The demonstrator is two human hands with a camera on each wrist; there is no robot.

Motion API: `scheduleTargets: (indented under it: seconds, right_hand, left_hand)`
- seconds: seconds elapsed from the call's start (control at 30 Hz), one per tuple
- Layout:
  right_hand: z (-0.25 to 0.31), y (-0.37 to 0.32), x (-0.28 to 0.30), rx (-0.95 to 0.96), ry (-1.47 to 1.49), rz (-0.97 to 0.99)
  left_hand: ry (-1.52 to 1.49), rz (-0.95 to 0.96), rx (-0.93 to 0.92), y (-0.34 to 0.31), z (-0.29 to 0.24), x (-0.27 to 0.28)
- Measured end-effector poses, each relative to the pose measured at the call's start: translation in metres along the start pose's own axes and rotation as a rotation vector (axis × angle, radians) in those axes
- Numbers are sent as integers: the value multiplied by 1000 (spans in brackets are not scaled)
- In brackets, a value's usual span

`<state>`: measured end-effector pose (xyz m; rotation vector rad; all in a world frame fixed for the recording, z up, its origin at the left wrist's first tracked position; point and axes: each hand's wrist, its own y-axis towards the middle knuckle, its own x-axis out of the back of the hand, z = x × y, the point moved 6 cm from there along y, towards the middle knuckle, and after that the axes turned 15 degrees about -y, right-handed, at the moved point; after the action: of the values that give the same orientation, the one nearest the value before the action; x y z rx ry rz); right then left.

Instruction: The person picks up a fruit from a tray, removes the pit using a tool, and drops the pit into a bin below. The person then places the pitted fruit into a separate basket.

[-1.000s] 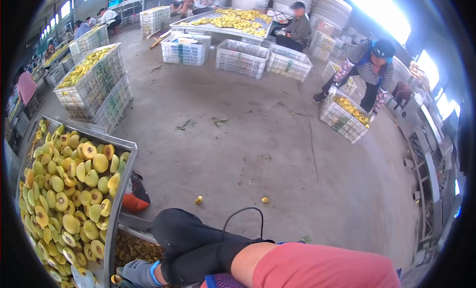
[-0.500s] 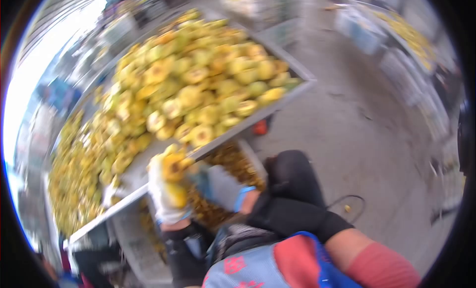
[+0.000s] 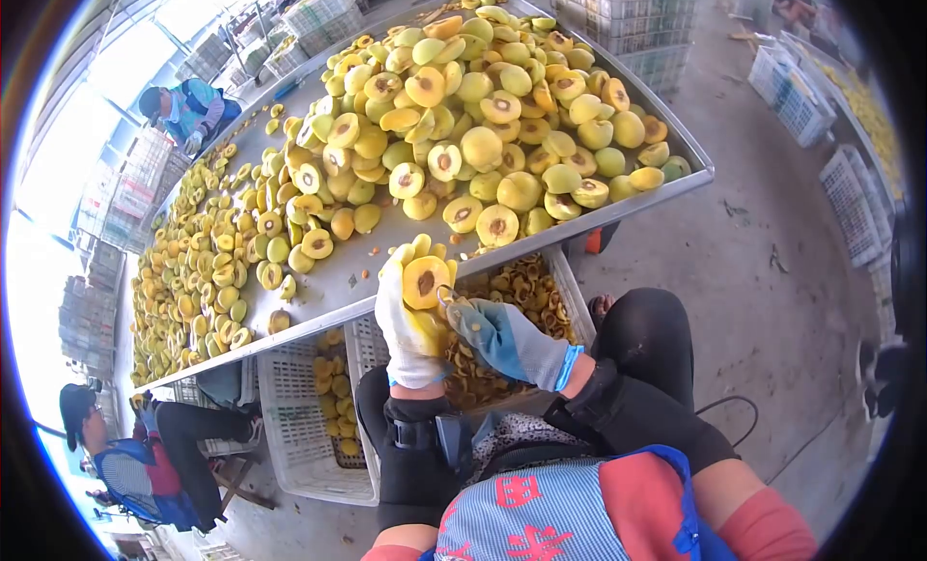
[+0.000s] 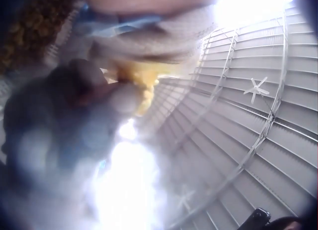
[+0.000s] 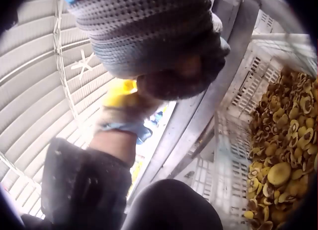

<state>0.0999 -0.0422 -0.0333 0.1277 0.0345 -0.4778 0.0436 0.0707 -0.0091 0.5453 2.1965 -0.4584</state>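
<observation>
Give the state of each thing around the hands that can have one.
Left hand: gloved, holding fruit half
Fruit half: cut face showing, centre brown
Right hand: gloved, gripping tool
Tool: metal tip at fruit half
Piled fruit: many halved
Metal tray: laden, partly bare
Crate by left leg: partly filled
Scrap crate: holding fruit scraps

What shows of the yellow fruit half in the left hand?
The round yellow fruit half shows the camera its cut face with a brown centre; stone or hollow, I cannot tell. The white-gloved left hand grips it beside the grey metal tray. A thin metal tool in the blue-gloved right hand lies at its edge; contact is unclear.
</observation>
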Motion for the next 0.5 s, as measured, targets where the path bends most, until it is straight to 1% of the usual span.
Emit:
scheduleTargets:
  seconds: [0.03,0.07,0.13,0.17,0.27,0.3,0.33,0.37,0.4,0.43,0.47,0.5]
  right_hand:
    - [0,1,5,-42,-122,23]
    - [-1,2,8,-84,-243,43]
    - [1,4,10,-109,-309,20]
    - [2,5,12,-122,-343,6]
    - [4,5,11,-89,-287,-61]
    - [8,3,10,-146,-263,-32]
    - [7,4,5,-94,-282,-17]
    - [1,3,0,-43,-309,-11]
    - [-3,2,2,7,-359,-26]
    - [3,-1,-5,249,-453,-41]
    - [10,-2,-5,486,-583,-54]
    - [27,-3,-4,161,-863,236]
  left_hand:
    - [38,55,-43,-1,-1,-1]
    - [43,82,-27,-4,0,-1]
    - [54,146,11,-7,2,-8]
    - [72,136,21,-8,3,-10]
    - [128,113,30,-12,9,-11]
    - [150,114,15,-14,11,-10]
    - [170,118,0,-17,13,-11]
    - [221,86,-55,-21,12,-14]
    - [679,165,-373,-21,0,-15]
    - [972,181,-519,-25,-4,-23]
    - [1115,203,-601,-22,-5,-17]
    - [518,69,-290,-7,11,11]
